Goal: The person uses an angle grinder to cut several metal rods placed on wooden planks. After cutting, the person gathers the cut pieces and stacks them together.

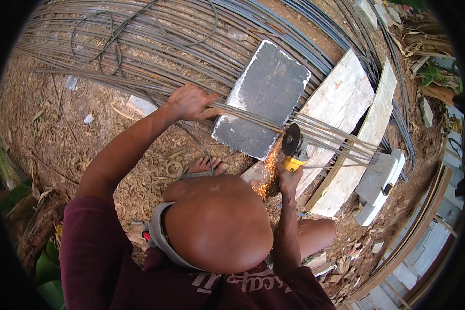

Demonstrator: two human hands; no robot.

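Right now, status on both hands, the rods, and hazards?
Left hand gripping metal rods. Right hand holding yellow angle grinder, disc at rods. Sparks spraying near bare leg.

Clothing: maroon short-sleeved T-shirt point(144, 284).
Pale script lettering point(237, 281) across front; grey shorts point(157, 230), hem above left knee.
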